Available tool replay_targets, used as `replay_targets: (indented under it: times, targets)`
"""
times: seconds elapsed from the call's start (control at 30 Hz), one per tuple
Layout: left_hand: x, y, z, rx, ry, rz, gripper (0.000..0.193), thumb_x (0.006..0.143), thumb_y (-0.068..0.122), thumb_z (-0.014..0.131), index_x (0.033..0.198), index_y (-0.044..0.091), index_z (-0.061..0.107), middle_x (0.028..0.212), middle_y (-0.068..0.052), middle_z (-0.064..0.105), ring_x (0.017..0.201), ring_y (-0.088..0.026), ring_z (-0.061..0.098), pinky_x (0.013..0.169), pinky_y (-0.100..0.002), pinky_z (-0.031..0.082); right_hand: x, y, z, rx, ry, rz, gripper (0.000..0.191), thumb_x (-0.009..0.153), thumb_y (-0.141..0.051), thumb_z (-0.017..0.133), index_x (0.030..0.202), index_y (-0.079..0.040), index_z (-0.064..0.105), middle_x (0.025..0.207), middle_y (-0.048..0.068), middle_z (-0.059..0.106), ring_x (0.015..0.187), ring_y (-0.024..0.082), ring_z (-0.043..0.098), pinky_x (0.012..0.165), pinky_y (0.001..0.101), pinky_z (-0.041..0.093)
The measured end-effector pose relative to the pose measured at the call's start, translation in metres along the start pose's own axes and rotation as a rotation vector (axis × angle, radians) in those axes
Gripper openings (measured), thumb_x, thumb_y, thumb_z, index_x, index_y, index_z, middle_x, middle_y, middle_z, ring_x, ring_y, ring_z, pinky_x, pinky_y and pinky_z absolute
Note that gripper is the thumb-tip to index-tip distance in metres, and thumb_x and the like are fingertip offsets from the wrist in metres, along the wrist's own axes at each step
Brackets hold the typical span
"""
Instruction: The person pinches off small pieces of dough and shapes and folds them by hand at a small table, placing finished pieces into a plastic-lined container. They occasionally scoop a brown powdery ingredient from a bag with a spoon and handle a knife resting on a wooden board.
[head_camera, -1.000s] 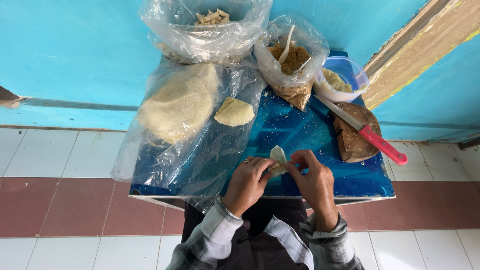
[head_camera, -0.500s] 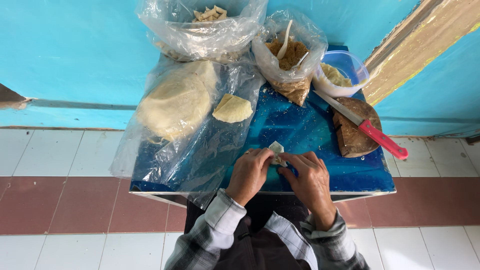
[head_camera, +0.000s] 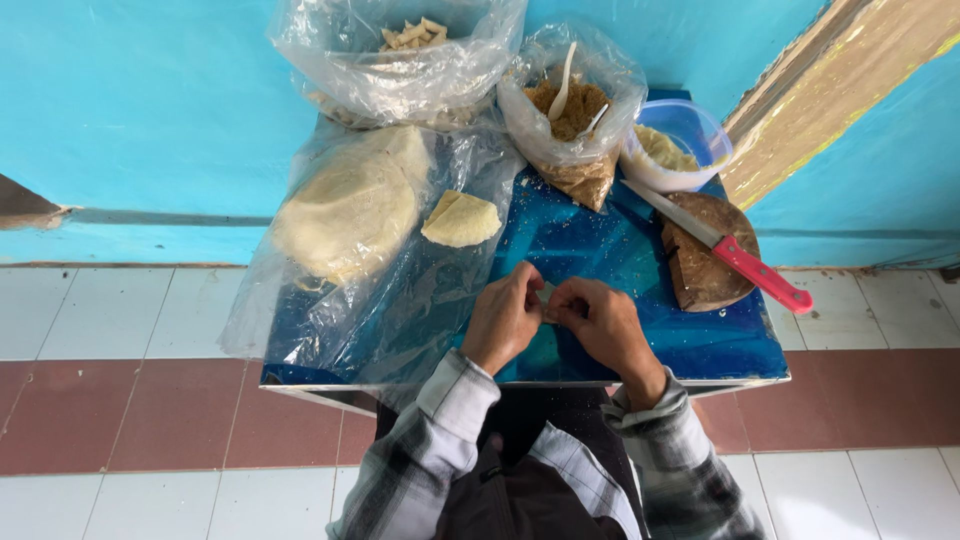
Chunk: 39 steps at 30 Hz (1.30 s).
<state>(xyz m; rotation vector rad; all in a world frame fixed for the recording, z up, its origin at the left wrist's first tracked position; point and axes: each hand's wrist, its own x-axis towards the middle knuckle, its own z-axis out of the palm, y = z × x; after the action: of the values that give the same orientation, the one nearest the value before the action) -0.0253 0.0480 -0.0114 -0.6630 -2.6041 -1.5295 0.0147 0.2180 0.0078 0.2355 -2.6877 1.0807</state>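
On the left, a large pale round of dough (head_camera: 350, 215) lies on crumpled clear plastic, a cut pale wedge (head_camera: 462, 220) beside it. The left hand (head_camera: 505, 320) and right hand (head_camera: 600, 322) meet, fingers pinched narrowly on a small pale dough piece (head_camera: 546, 296) just above the shiny blue tabletop (head_camera: 600, 250). The step looks like folding or sealing; finishing would call for firm, even pinching. Right, a red-handled knife (head_camera: 735, 255) rests on a brown board, against a turquoise wall and tiled floor.
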Motion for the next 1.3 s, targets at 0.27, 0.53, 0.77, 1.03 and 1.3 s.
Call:
replay_targets:
  times: [0.27, 0.53, 0.77, 1.03, 1.3]
  targets:
    - [-0.018, 0.004, -0.008, -0.012, 0.085, 0.163, 0.017, 0.090, 0.001, 0.074, 0.098, 0.005, 0.060, 0.090, -0.011, 0.073, 0.083, -0.031, 0.074, 0.068, -0.041, 0.057, -0.027, -0.023, -0.004, -0.174, 0.092, -0.250, 0.020, 0.083, -0.011, 0.075, 0.103, -0.007, 0.075, 0.097, 0.008, 0.076, 0.088, 0.029, 0.073, 0.073, 0.0382, 0.058]
    - [-0.026, 0.004, -0.008, 0.092, 0.006, 0.231, 0.009, 0.086, 0.006, 0.076, 0.093, 0.003, 0.070, 0.094, -0.009, 0.069, 0.092, -0.031, 0.068, 0.079, -0.042, 0.054, -0.005, -0.001, -0.032, 0.003, -0.200, -0.174, 0.041, 0.076, -0.002, 0.074, 0.115, -0.010, 0.072, 0.101, 0.007, 0.075, 0.090, 0.025, 0.075, 0.076, 0.0358, 0.060]
    - [-0.021, -0.001, -0.009, 0.043, -0.020, 0.227, 0.008, 0.087, 0.006, 0.075, 0.094, 0.004, 0.073, 0.094, -0.008, 0.069, 0.091, -0.029, 0.069, 0.078, -0.040, 0.055, -0.002, 0.016, -0.021, 0.078, -0.157, -0.097, 0.022, 0.084, -0.007, 0.077, 0.105, -0.013, 0.078, 0.099, 0.005, 0.077, 0.082, 0.018, 0.075, 0.072, 0.0314, 0.060]
    - [-0.017, -0.004, -0.003, 0.074, -0.040, 0.190, 0.004, 0.088, 0.006, 0.072, 0.091, 0.005, 0.074, 0.092, -0.009, 0.068, 0.090, -0.029, 0.068, 0.078, -0.041, 0.055, 0.013, 0.025, -0.008, 0.201, -0.226, 0.078, 0.021, 0.081, -0.006, 0.082, 0.100, -0.008, 0.073, 0.084, 0.004, 0.073, 0.073, 0.013, 0.063, 0.063, 0.0279, 0.052]
    - [-0.003, -0.010, 0.006, 0.188, -0.020, 0.091, 0.004, 0.087, 0.010, 0.074, 0.087, 0.006, 0.073, 0.089, -0.013, 0.068, 0.089, -0.035, 0.068, 0.076, -0.046, 0.053, -0.017, -0.007, -0.006, -0.073, 0.073, -0.219, 0.022, 0.082, -0.012, 0.079, 0.103, -0.008, 0.074, 0.093, 0.007, 0.076, 0.083, 0.024, 0.074, 0.070, 0.0338, 0.058]
